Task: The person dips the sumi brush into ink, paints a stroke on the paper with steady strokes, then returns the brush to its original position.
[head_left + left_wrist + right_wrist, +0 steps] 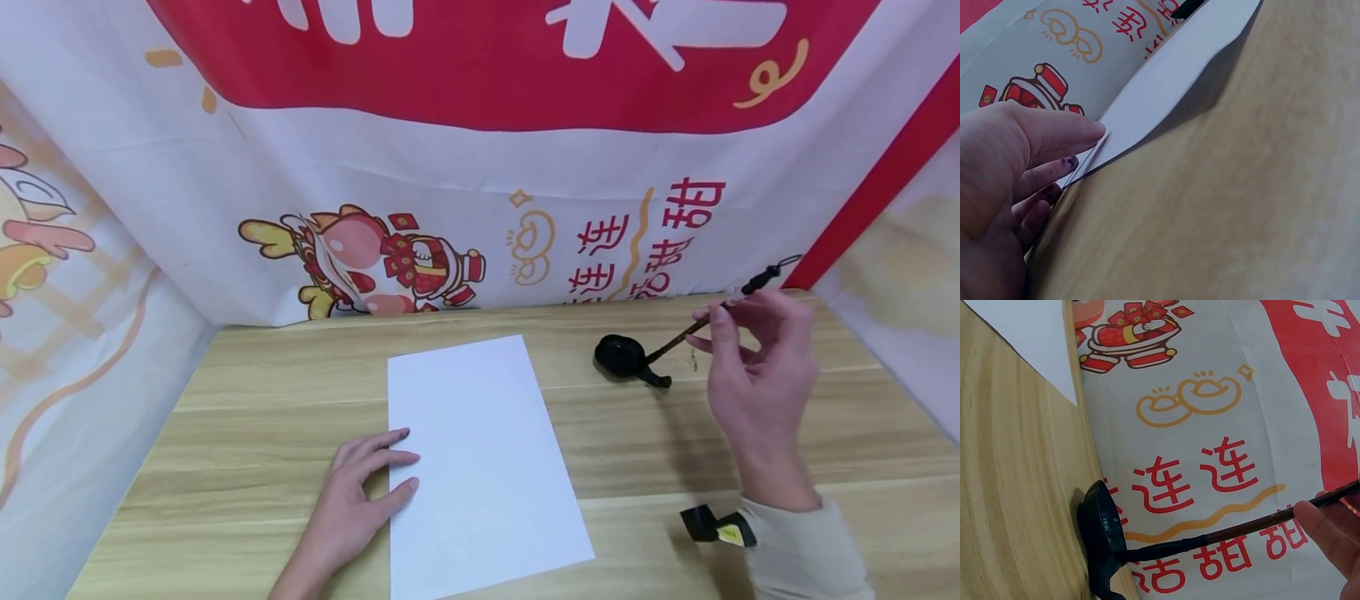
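My right hand [765, 367] pinches the shaft of a calligraphy brush [686, 335], which slants down to the left. In the right wrist view, the brush's dark lower end meets the rim of a small black dish [1102, 525] with a curved tail. White paper [480, 467] lies on the table, and my left hand [360, 492] rests its fingertips along its left edge. Seen from the left wrist, the thumb lies on the paper's edge, a fingertip [1072, 162] carries dark smudges, and part of the sheet bows up off the wood.
The wooden table [247, 433] meets a printed cloth backdrop [450, 158] at the back. More printed cloth [90, 250] hangs along the left side. Beside the right sleeve [802, 542] is a small black object with a yellow label [731, 532].
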`<state>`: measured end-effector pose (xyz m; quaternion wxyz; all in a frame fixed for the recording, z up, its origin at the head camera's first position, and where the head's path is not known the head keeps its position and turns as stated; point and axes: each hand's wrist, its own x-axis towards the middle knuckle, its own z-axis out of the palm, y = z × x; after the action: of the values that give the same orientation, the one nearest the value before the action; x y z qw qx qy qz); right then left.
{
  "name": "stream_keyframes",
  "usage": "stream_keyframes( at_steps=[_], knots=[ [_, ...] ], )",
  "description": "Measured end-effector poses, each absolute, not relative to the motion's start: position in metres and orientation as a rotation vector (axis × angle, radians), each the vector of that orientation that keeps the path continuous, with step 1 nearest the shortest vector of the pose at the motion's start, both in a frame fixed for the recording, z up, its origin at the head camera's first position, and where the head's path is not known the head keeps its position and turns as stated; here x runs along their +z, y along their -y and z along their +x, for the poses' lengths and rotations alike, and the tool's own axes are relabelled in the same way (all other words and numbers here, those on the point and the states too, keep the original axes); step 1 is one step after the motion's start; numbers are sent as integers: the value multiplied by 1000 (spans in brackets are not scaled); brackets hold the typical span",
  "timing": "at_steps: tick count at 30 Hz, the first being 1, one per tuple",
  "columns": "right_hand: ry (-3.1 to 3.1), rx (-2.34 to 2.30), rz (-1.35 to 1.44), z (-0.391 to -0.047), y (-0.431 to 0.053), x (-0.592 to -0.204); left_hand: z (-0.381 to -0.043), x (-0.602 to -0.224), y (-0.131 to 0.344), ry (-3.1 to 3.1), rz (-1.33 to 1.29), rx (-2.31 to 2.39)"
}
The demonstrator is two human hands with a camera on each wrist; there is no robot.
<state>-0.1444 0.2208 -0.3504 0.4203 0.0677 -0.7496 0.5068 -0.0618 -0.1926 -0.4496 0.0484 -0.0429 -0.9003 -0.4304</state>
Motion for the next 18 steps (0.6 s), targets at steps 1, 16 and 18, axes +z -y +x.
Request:
stream_keyframes(
  at_steps=[1,16,18],
  knots=[
    [1880,1265,167,-145,-221,-351,-62,-449,193,2746,-130,-1315],
    [1875,1196,189,-145,-222,-349,-63,-448,193,2759,-129,-1323],
    [1877,1196,164,-145,-223,-349,-63,-449,193,2760,-133,-1324]
  ],
)
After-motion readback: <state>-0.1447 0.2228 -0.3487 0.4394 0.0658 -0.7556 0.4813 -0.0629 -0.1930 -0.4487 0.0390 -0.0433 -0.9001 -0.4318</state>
